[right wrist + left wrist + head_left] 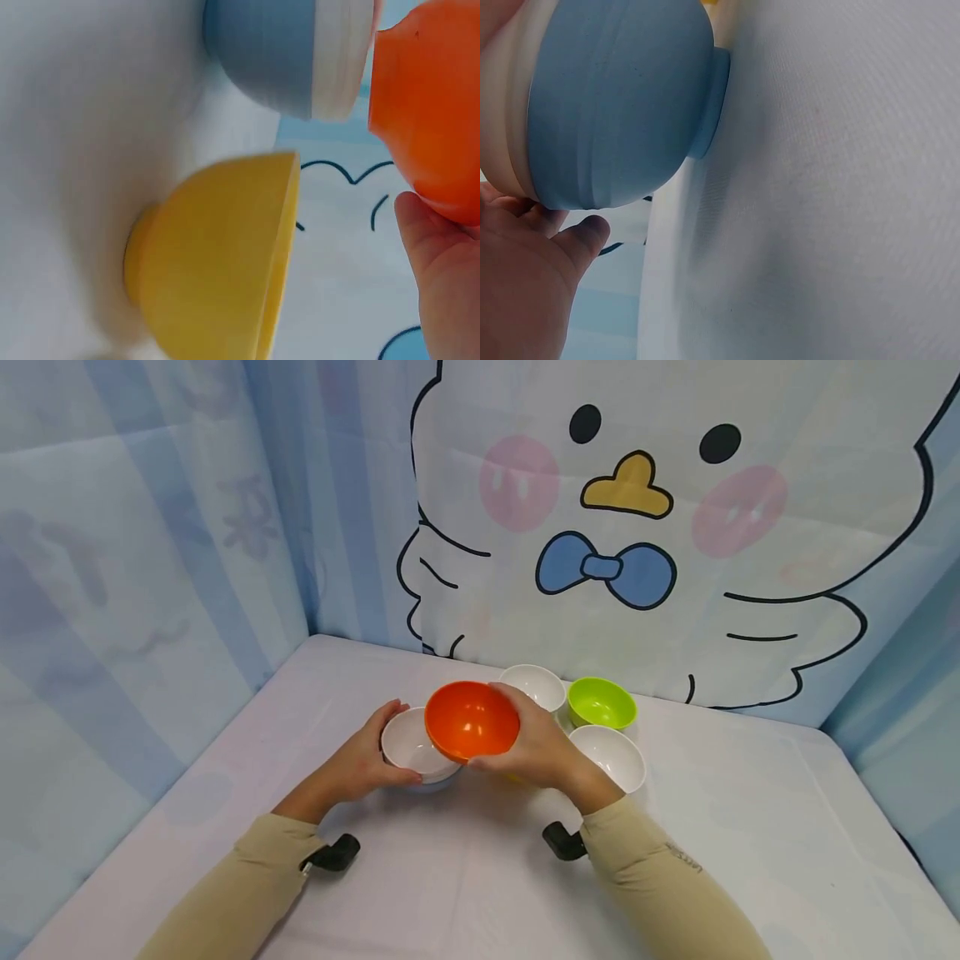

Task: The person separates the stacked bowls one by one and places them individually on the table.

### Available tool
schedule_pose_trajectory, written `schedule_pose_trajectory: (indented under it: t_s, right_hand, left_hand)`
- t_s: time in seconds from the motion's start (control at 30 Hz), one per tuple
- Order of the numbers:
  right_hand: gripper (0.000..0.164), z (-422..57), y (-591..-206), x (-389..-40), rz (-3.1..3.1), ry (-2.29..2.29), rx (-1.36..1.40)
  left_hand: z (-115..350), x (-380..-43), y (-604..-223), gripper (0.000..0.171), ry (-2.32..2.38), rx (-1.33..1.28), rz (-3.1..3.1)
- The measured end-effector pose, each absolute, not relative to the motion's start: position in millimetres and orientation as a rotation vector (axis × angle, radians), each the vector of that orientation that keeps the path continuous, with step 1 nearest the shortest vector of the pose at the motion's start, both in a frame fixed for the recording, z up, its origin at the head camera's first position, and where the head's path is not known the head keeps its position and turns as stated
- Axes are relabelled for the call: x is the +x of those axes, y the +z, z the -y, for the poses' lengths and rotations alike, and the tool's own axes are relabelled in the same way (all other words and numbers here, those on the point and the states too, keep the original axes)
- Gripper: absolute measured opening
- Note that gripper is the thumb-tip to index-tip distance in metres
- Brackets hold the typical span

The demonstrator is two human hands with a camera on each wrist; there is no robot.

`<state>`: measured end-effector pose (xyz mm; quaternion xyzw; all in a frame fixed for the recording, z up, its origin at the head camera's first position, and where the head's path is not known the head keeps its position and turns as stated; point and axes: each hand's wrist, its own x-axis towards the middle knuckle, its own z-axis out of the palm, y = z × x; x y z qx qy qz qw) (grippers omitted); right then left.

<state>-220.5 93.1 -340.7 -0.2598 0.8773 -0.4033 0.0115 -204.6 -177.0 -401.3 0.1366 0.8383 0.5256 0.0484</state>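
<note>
In the head view my left hand (366,762) grips a white bowl (408,742) by its sides, thumb near and fingers behind. That bowl sits nested in a blue bowl (626,105), whose foot is right at the tabletop in the left wrist view. My right hand (542,745) holds an orange bowl (472,720) between thumb and fingers, its hollow facing up. The orange bowl is raised above the white one and overlaps its right side in the head view. Below it, a yellow bowl (214,259) stands upright, mostly hidden by my right hand from the head.
Behind my right hand stand a white bowl (532,687) and a green bowl (602,703). Another white bowl (613,758) is to the right of that hand. The pale cloth-covered table (757,827) ends at a printed curtain (480,585) behind the bowls.
</note>
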Motion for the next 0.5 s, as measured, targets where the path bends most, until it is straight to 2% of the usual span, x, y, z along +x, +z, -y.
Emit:
schedule_pose_trajectory:
  t_s: [0.5]
  right_hand:
    - [0.094,-158.8,-350.1,-196.0,-2.766,-1.245,-0.810]
  left_hand:
    - [176.8,-204.4,-399.7,0.122,1.559,0.412,-2.586]
